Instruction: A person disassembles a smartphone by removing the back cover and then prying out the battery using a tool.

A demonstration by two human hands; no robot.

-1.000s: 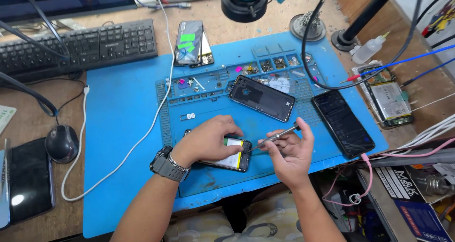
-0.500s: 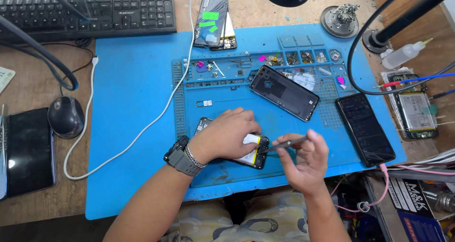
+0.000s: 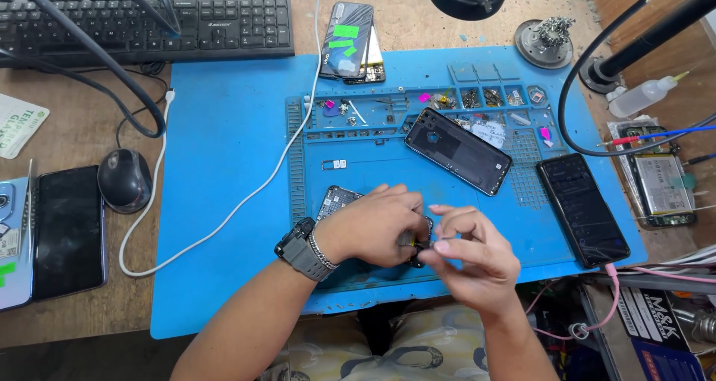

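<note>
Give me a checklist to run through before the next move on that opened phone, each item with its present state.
1. Opened phone lies flat on the blue mat: ok.
2. Left hand rests on the phone and steadies it: ok.
3. Right hand has its fingertips pinched at the phone's right edge: ok; what the grip holds: cannot tell.
4. Black back cover lies apart from the hands, further up the mat: ok.
5. White cable stays off the phone: ok; it crosses the mat to the left of it.
6. Small loose parts sit in the mat's tray compartments: ok.
</note>
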